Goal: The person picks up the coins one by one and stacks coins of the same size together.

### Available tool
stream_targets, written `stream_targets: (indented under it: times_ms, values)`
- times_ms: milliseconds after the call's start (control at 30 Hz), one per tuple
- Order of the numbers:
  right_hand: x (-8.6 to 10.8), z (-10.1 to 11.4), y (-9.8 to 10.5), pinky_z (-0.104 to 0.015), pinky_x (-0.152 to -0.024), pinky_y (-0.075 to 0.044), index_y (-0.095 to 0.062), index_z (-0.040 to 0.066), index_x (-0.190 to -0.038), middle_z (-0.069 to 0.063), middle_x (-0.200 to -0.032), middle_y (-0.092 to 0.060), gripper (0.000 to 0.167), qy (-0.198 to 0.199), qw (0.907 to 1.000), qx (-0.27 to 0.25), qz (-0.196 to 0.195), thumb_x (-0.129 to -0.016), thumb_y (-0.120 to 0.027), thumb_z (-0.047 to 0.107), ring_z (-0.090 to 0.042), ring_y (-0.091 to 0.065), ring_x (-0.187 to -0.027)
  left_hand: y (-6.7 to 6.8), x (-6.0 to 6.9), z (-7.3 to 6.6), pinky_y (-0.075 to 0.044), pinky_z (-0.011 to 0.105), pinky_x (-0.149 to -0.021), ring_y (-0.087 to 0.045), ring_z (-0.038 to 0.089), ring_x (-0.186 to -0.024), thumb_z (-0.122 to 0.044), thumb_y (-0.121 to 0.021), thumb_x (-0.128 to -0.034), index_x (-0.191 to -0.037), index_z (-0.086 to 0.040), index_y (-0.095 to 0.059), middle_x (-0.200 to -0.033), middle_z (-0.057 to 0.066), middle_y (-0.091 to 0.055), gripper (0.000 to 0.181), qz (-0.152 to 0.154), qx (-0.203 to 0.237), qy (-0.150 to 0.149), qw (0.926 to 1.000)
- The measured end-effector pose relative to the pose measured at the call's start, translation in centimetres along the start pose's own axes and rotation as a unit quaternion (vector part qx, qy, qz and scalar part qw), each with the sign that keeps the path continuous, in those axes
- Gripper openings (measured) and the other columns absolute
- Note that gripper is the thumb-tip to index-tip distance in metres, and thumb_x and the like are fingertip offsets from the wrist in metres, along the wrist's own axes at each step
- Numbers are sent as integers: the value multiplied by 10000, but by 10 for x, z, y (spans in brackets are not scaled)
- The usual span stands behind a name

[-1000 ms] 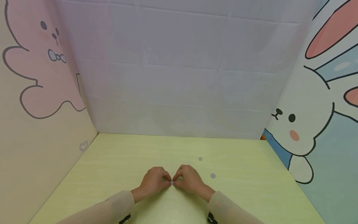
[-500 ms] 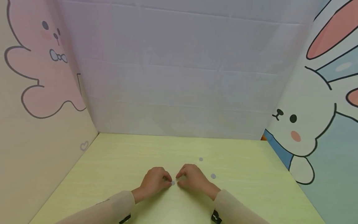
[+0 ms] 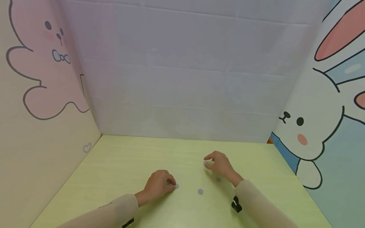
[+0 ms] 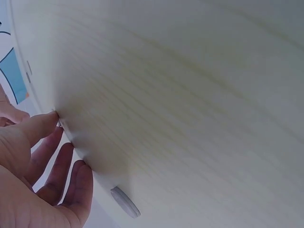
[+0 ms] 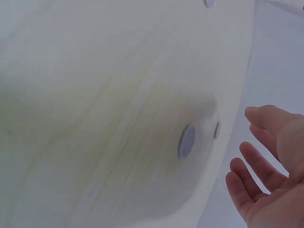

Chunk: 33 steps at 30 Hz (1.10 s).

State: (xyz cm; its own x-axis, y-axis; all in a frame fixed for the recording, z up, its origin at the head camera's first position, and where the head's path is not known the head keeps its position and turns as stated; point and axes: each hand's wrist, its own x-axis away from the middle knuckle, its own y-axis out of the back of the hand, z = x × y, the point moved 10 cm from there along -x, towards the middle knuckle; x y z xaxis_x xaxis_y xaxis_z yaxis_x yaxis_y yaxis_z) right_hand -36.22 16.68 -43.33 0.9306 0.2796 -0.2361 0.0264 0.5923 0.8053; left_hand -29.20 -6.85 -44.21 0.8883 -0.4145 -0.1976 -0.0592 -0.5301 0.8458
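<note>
My left hand (image 3: 157, 183) rests low on the table, its thumb and forefinger pinching the edge of a small, flat, coin-like grey disc (image 3: 177, 186). The left wrist view shows the fingertips down at the tabletop, with another grey disc (image 4: 126, 202) lying close by. My right hand (image 3: 220, 163) reaches farther back, thumb and fingers spread around a second disc (image 3: 206, 162). In the right wrist view these fingers look apart from the small disc (image 5: 217, 130). One disc (image 3: 218, 180) lies in the right wrist's shadow. Another disc (image 3: 201, 191) lies between the hands.
The pale yellow-green table (image 3: 128, 155) is enclosed by a plain whitish back sheet (image 3: 182, 79). A side panel with a pink bear (image 3: 54, 69) stands left, one with a white rabbit (image 3: 310, 126) right. A dark clip-like piece (image 3: 236, 205) sits at the right sleeve.
My right hand has left the disc at the left fingertips and moved right and back to the far disc. The disc between the hands has come into view. The left hand has barely moved.
</note>
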Motion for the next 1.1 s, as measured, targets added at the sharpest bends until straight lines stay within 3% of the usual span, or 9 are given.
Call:
stream_targets:
  times_ms: [233, 467, 767, 1100]
  values:
    - [-5, -30, -4, -497, -858, -583, -801, 35, -1165, -146, -1134, -716, 271, -484, 9987, -83, 119, -897, -815, 67, -344, -681, -1018, 0, 0, 1, -529, 294, -750, -636, 101, -818, -256, -925, -842, -824, -204, -842, -825, -104, -699, 99, 14, 33, 29, 10000]
    - [-11, -42, -12, -492, -883, -566, -812, 28, -1132, -101, -1068, -725, 282, -591, 9982, -19, 117, -855, -804, 76, -286, -659, -983, -1, 1, 2, -533, 305, -766, -634, 101, -827, -257, -924, -843, -834, -206, -845, -833, -115, -702, 94, 3, 24, -2, 10000]
    - [-17, -42, -18, -471, -855, -552, -839, 63, -1050, -76, -1028, -705, 156, -503, 9986, 87, 153, -910, -831, 132, -241, -626, -946, -1, 0, 2, -528, 302, -761, -638, 108, -829, -248, -930, -834, -832, -208, -844, -833, -118, -705, 94, -39, -5, -54, 10000]
    - [-14, -38, -17, -467, -858, -554, -843, 77, -1029, -64, -1020, -701, 131, -576, 9982, 145, 87, -927, -839, 158, -240, -628, -944, -2, -1, 2, -529, 313, -779, -636, 108, -838, -254, -924, -844, -836, -215, -845, -836, -116, -703, 88, -22, -5, -14, 10000]
